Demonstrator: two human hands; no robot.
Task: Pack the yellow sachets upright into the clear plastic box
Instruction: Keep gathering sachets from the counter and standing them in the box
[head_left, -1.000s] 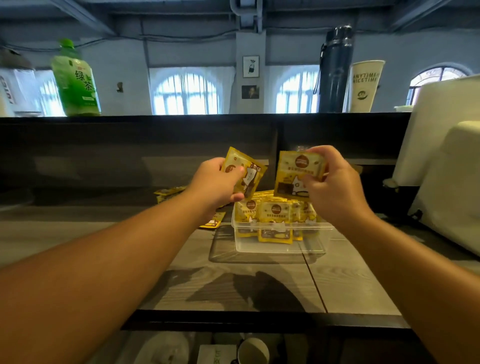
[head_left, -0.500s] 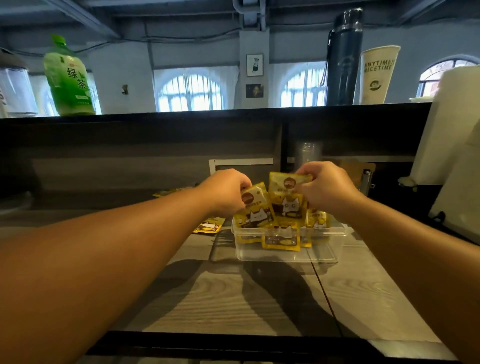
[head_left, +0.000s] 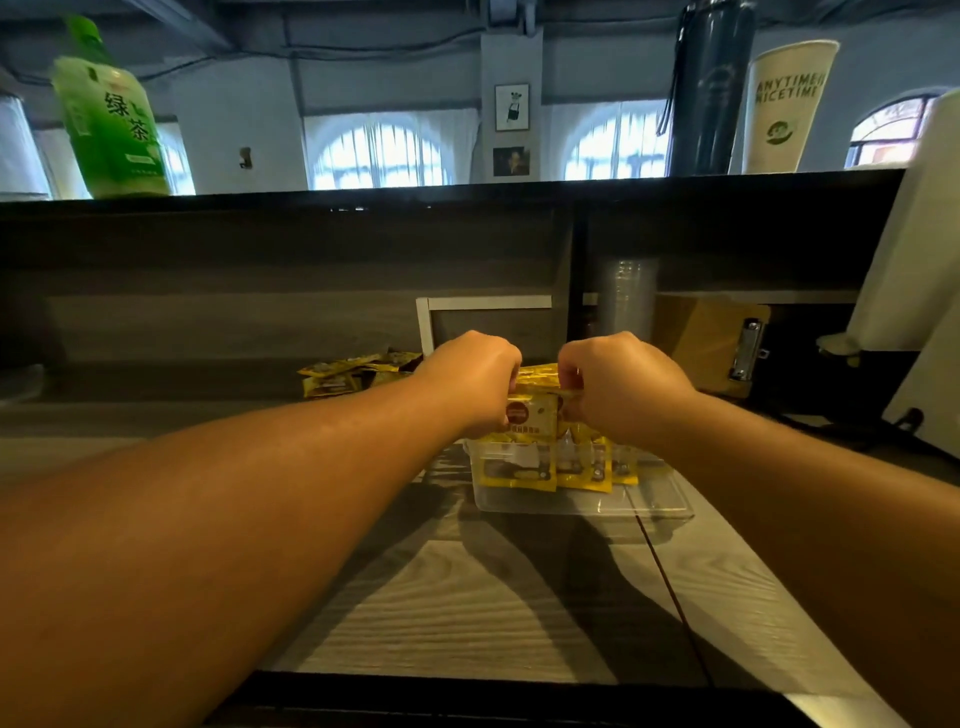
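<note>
- Left hand (head_left: 475, 382): knuckles up over the near-left corner of the clear plastic box (head_left: 660, 496); the grip is curled, pinching the top edge of the front yellow sachet (head_left: 527, 447).
- Right hand (head_left: 621, 387): just beside the left hand, fingers curled down onto the tops of the sachets behind the front one; the grip pinches them, though which sachet exactly cannot be told.
- Front yellow sachet: stands upright against the near wall of the box, a red round mark near its top, its lower edge inside the box.
- Further sachets (head_left: 597, 465): upright in a row just behind and to the right of the front one, all inside the box.
- Clear plastic box: rests on the grey wood-grain surface (head_left: 467, 613), far of centre.
- Loose sachets (head_left: 353, 374): a small heap lying flat on the surface, left of the box and apart from it.
- Shelf above, left to right: green tea bottle (head_left: 111, 114), dark flask (head_left: 711, 88), paper cup (head_left: 787, 106).
- Clipboard (head_left: 722, 345): leans at the far right, behind the right hand.
</note>
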